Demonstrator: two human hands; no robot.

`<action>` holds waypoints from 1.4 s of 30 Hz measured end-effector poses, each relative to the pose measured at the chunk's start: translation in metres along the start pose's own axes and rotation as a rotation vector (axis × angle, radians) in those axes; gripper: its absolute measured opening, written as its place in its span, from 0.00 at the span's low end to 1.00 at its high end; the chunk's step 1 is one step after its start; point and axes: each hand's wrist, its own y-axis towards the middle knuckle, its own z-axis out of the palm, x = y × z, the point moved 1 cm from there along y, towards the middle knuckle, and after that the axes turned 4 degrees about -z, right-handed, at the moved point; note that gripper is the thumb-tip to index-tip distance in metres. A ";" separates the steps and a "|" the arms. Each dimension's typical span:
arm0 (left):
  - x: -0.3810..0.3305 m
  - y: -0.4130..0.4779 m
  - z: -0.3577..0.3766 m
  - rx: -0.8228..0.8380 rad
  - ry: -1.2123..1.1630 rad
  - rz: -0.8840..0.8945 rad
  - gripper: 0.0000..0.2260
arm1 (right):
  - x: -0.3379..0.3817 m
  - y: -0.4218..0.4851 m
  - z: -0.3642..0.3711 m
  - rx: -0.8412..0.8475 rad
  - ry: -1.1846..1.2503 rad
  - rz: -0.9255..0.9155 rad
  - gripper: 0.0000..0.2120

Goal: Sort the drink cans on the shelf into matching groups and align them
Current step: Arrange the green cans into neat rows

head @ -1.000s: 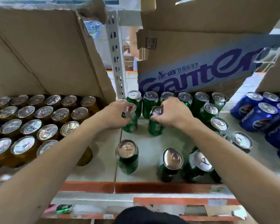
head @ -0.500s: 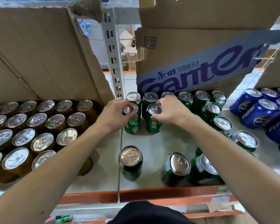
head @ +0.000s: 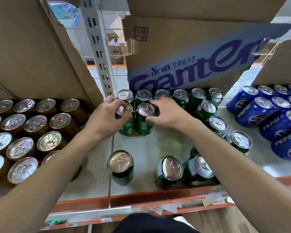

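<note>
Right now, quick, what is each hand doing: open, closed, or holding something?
Left hand: closed, gripping the left green can near its top.
Right hand: closed, fingers and thumb pinching the right green can at its rim.

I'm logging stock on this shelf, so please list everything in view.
green cans: about fifteen, green, middle of shelf; some partly hidden
amber cans: many, gold-brown, left, rows running off frame
Pepsi cans: about ten, blue, right, running off frame
cardboard boxes: three, brown, above and behind the cans; middle one has blue lettering
shelf post: one, grey, perforated, behind the cans
shelf: one, pale top, orange front rail
left hand: one, grips left green can by its top
right hand: one, grips right green can beside it
</note>
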 end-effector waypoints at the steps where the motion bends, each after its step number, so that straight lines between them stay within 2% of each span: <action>1: -0.006 -0.002 0.000 -0.033 0.076 0.013 0.18 | -0.005 -0.007 -0.006 -0.007 0.001 -0.002 0.30; 2: -0.015 -0.004 0.001 -0.060 0.143 0.039 0.21 | -0.012 -0.016 -0.014 -0.026 -0.006 -0.003 0.30; 4: -0.041 -0.009 0.006 -0.074 0.185 0.118 0.23 | -0.031 -0.035 -0.029 -0.105 -0.029 0.003 0.23; 7: -0.084 -0.009 0.024 -0.015 0.175 0.228 0.23 | -0.069 -0.060 -0.054 -0.204 -0.065 0.130 0.15; 10: -0.121 -0.001 0.046 0.100 0.193 0.271 0.22 | -0.102 -0.082 -0.072 -0.122 -0.140 0.312 0.19; 12: -0.142 0.007 0.062 0.182 0.191 0.303 0.21 | -0.117 -0.094 -0.077 -0.026 -0.141 0.348 0.24; 14: -0.162 0.016 0.077 0.262 0.208 0.331 0.23 | -0.127 -0.103 -0.078 0.031 -0.090 0.335 0.24; 18: -0.196 0.039 0.103 0.370 0.360 0.366 0.35 | -0.137 -0.112 -0.075 0.059 -0.021 0.231 0.28; 21: -0.211 0.054 0.119 0.409 0.496 0.398 0.33 | -0.143 -0.115 -0.078 0.081 0.028 0.181 0.28; 24: -0.214 0.060 0.129 0.422 0.533 0.433 0.30 | -0.155 -0.118 -0.082 0.078 0.021 0.173 0.25; 32: -0.204 0.067 0.118 0.389 0.534 0.488 0.33 | -0.158 -0.115 -0.072 0.043 -0.010 0.093 0.30; 38: -0.166 0.057 0.075 0.405 0.567 0.492 0.32 | -0.162 -0.105 -0.069 -0.017 -0.109 0.038 0.26; 42: -0.144 0.048 0.061 0.453 0.626 0.455 0.31 | -0.157 -0.093 -0.062 -0.066 -0.069 0.037 0.21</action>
